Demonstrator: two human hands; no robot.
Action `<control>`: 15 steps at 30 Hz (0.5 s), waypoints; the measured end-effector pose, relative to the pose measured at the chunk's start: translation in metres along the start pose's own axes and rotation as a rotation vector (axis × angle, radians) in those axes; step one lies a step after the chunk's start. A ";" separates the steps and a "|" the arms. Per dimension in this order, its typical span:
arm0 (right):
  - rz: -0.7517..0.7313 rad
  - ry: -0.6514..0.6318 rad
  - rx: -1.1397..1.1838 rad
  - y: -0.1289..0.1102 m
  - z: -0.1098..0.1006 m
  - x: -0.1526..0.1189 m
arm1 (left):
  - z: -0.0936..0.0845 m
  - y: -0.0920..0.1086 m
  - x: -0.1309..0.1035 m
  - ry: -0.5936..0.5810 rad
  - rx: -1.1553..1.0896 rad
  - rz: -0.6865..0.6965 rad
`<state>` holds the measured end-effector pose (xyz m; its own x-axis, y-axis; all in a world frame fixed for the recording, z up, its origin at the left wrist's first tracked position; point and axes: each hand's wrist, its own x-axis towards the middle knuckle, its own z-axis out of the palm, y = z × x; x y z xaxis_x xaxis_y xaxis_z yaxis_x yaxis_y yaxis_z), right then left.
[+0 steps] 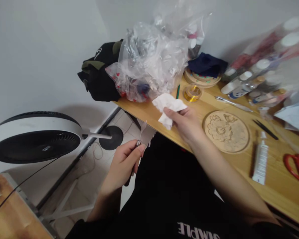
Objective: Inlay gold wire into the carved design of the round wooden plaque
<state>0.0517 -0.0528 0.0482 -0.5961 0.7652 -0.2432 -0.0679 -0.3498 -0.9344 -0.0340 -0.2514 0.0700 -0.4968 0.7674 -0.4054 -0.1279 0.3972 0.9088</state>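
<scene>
My left hand (127, 157) is closed round the dark handle of a small metal tool (142, 130), whose thin tip points up beyond the table's front edge. My right hand (183, 121) pinches a crumpled white tissue (168, 104) over the edge of the wooden table (144, 111). To the right of that hand lies a round wooden disc (226, 131) with a flower pattern on its face. Behind the tissue are a green stick (178, 91) and a spool of gold wire (192, 93).
Plastic bags (151, 56) and a black cloth item (99, 79) crowd the back left. Bottles (244, 88), tweezers (265, 128), a white tube (261, 161) and red scissors (297, 167) lie at the right. A fan (37, 136) stands at the left.
</scene>
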 end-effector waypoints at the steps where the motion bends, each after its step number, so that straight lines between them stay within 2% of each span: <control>1: 0.053 -0.038 0.022 0.004 0.005 -0.004 | 0.001 0.001 0.000 0.003 0.004 0.004; 4: 0.150 -0.202 0.106 0.015 0.024 -0.020 | 0.006 0.005 0.001 -0.003 0.021 0.018; 7: 0.152 -0.303 0.125 0.018 0.033 -0.027 | 0.009 0.006 0.002 -0.012 0.046 0.033; 9: 0.128 -0.286 0.115 0.018 0.030 -0.023 | 0.008 0.004 0.002 -0.014 0.072 0.034; 12: 0.031 -0.145 0.058 0.019 0.015 -0.004 | 0.003 -0.002 0.000 -0.020 0.100 0.008; 14: -0.057 -0.088 -0.160 0.022 0.007 0.004 | -0.001 -0.006 -0.002 0.026 0.091 0.004; 15: -0.085 -0.129 -0.363 0.024 0.007 0.004 | -0.003 -0.008 -0.002 0.073 0.071 0.014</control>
<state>0.0423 -0.0614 0.0265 -0.6976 0.7012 -0.1474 0.1522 -0.0561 -0.9868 -0.0342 -0.2578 0.0635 -0.5600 0.7351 -0.3821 -0.0606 0.4237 0.9038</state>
